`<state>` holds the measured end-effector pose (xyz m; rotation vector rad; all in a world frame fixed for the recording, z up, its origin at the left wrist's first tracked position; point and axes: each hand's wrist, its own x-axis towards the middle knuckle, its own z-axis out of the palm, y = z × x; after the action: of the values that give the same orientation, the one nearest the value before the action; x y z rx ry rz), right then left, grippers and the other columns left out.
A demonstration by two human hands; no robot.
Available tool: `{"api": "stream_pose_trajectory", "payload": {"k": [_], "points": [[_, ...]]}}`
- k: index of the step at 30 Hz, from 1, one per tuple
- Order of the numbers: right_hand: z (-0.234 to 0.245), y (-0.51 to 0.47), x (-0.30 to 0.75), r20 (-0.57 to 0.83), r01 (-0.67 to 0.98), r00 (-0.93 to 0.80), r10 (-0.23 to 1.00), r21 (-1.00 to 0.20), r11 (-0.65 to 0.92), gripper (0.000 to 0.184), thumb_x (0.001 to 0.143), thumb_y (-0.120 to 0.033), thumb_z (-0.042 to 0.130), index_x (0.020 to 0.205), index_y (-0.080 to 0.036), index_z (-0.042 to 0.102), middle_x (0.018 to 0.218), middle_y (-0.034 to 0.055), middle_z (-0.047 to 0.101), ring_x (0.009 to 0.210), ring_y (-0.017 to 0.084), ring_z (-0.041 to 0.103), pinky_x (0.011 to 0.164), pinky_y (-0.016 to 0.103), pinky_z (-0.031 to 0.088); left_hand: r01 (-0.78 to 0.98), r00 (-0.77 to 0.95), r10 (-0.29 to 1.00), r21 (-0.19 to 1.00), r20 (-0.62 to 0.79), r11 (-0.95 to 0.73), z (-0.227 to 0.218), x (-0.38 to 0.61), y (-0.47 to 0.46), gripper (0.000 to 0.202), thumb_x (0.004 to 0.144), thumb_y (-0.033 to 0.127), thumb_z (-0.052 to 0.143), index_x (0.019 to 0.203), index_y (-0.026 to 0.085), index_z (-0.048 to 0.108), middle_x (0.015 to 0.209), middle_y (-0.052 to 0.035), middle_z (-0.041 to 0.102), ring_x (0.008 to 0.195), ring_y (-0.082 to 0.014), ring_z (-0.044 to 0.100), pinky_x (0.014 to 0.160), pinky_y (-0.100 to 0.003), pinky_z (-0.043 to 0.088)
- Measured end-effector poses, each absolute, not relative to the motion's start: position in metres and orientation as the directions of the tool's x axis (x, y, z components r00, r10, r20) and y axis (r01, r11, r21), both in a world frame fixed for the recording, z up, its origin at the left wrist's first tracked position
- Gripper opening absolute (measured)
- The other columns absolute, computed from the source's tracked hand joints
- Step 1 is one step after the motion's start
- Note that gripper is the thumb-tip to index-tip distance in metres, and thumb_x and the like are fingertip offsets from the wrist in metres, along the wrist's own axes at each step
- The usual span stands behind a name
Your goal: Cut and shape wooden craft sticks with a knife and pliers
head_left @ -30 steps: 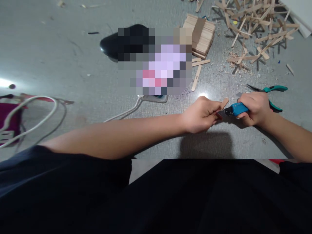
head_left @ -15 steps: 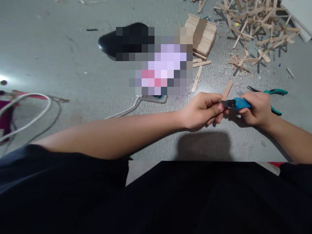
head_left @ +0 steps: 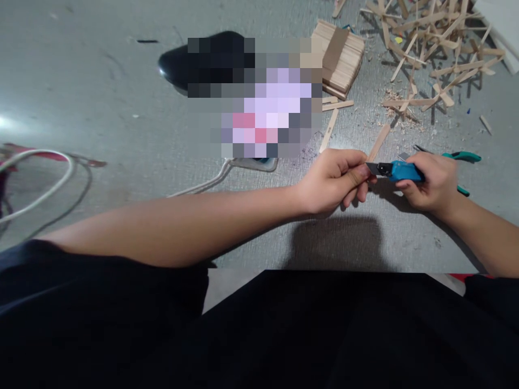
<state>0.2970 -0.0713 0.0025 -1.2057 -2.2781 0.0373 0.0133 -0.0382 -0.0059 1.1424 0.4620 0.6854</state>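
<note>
My left hand point(head_left: 334, 181) is closed in a pinch on a flat wooden craft stick point(head_left: 379, 141) that points up and to the right. My right hand point(head_left: 430, 181) is wrapped round a blue utility knife point(head_left: 399, 171). Its short blade points left and meets the stick right at my left fingertips. Both hands hover just above the grey floor, in front of my dark-clothed lap.
Green-handled pliers point(head_left: 460, 158) lie just behind my right hand. A bundle of sticks point(head_left: 338, 56), loose sticks point(head_left: 329, 129) and a glued stick lattice point(head_left: 438, 38) with shavings lie further back. A black object point(head_left: 174, 62), a pixelated patch and white cables point(head_left: 40, 186) are to the left.
The stick in my left hand has tilted up and sticks out further past my fingers. The knife has shifted slightly up, its blade now against the stick.
</note>
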Motion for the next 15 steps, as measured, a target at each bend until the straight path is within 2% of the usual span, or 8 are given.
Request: {"api": "stream_pose_trajectory", "payload": {"k": [7, 15], "points": [[-0.0003, -0.0702, 0.2980, 0.441, 0.776, -0.422, 0.792, -0.275, 0.567, 0.067, 0.113, -0.085, 0.047, 0.092, -0.025, 0.069, 0.072, 0.0020, 0.066, 0.060, 0.019, 0.057, 0.061, 0.039, 0.036, -0.273, 0.709, 0.705, 0.922, 0.000, 0.275, -0.0067, 0.0127, -0.0383, 0.043, 0.111, 0.056, 0.080, 0.095, 0.017, 0.069, 0.067, -0.0010, 0.074, 0.040, -0.0063, 0.056, 0.039, -0.018, 0.040], [0.0003, -0.0701, 0.2999, 0.466, 0.746, -0.440, 0.768, -0.286, 0.601, 0.060, 0.114, -0.079, 0.053, 0.095, -0.025, 0.069, 0.075, 0.0017, 0.069, 0.061, 0.018, 0.059, 0.061, 0.039, 0.037, -0.312, 0.725, 0.688, 0.906, 0.033, 0.285, -0.0085, 0.0125, -0.0368, 0.049, 0.110, 0.062, 0.080, 0.096, 0.016, 0.069, 0.066, -0.0002, 0.072, 0.041, -0.0062, 0.057, 0.040, -0.017, 0.042]]}}
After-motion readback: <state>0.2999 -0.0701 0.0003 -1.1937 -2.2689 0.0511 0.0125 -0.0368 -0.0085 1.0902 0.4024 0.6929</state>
